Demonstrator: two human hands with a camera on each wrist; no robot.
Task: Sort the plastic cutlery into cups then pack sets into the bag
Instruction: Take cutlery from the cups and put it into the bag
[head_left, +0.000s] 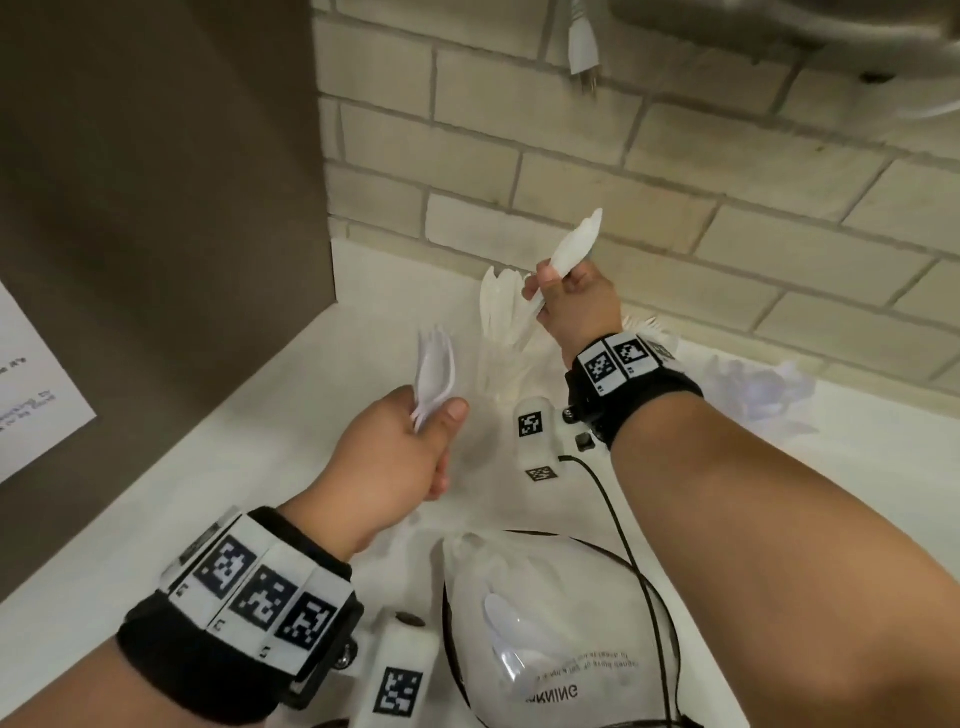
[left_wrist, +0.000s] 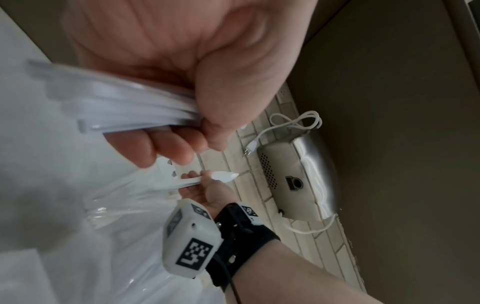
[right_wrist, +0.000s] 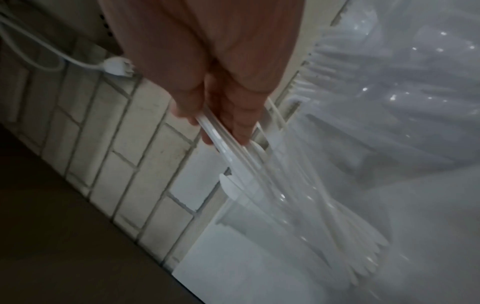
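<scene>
My left hand (head_left: 441, 415) grips a small bunch of white plastic cutlery (head_left: 435, 371) upright over the white counter, fork tines showing at the top. In the left wrist view the thumb and curled fingers clamp the white handles (left_wrist: 124, 109). My right hand (head_left: 545, 288) pinches white plastic knives (head_left: 574, 244), raised just above a clear cup (head_left: 501, 353) that holds more knives. The right wrist view shows its fingers on the handles (right_wrist: 221, 142) above the clear cup (right_wrist: 259, 207). A clear plastic bag (head_left: 561, 639) with a spoon inside lies near me.
A brown cabinet side (head_left: 156, 208) stands to the left and a brick wall (head_left: 519, 171) runs behind the counter. A white plug (head_left: 584, 47) hangs on the wall. More forks (head_left: 644, 325) show behind my right wrist, beside a crumpled clear bag (head_left: 758, 389). A black cable (head_left: 618, 514) crosses the counter.
</scene>
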